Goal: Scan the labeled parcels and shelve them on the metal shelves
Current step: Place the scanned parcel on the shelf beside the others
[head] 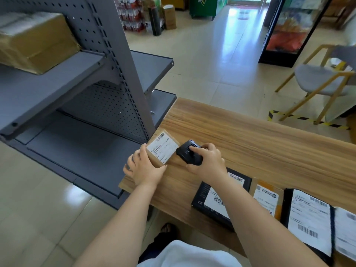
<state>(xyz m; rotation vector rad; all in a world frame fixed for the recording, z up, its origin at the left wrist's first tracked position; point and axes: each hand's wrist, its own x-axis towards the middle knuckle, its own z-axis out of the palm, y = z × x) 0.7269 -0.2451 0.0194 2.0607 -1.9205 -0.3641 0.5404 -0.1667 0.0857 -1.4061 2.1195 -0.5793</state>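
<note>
A white shirt (185,255) is closest, at the bottom. The left hand (144,168) holds a small brown box (161,147) at the desk's (260,143) left edge, fingers curled round its near side. Its label faces up. Just beside it, the right hand (207,160) grips a black scanner (189,152), thumb on top, pointed at the label. This looks like the scanning step.

One big box (36,41) already sits on the top gray shelf (44,85) on the left. The lower shelf (81,149) has no parcels that I can see. More parcels wait along the desk's near edge: a black one (210,201), a brown one (266,197), and a black one (310,218) at the right. So most work seems left.

The desk is wood. The floor (221,60) is shiny tile, with a chair (317,79) far right.
</note>
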